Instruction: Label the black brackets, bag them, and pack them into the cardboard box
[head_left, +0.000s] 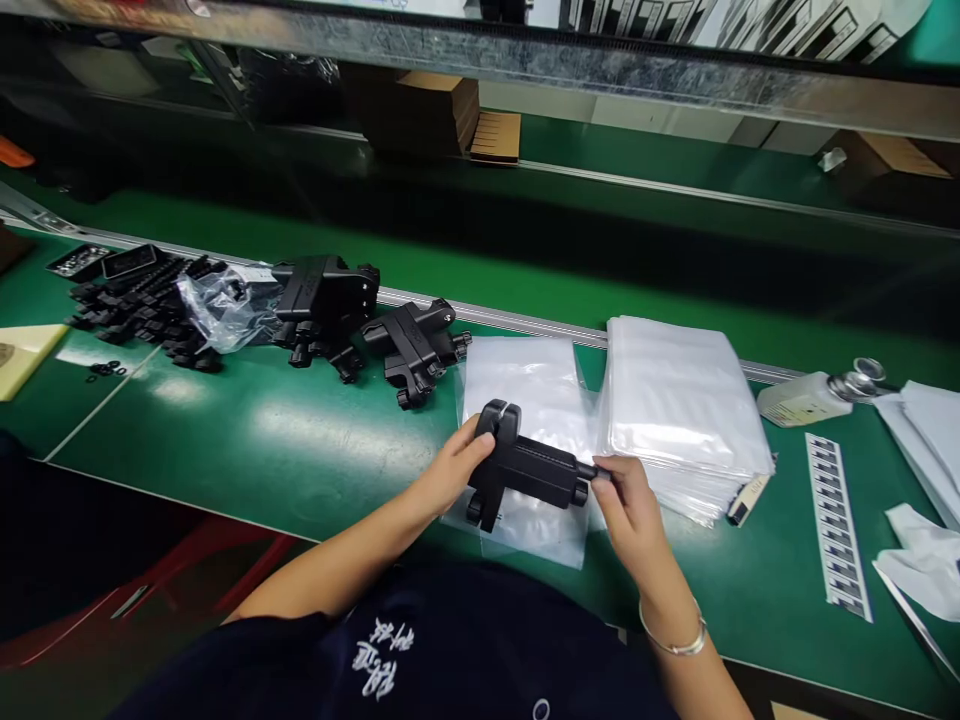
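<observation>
I hold a black plastic bracket with both hands just above a clear plastic bag lying flat on the green bench. My left hand grips its clamp end, fingers wrapped round it. My right hand pinches the opposite end, where small round knobs stick out. The bracket lies roughly level, its long axis running left to right.
Two more black brackets lie to the left, by a crumpled bag and a heap of small black parts. A thick stack of clear bags sits right. Further right: a bottle, label strip, white cloths.
</observation>
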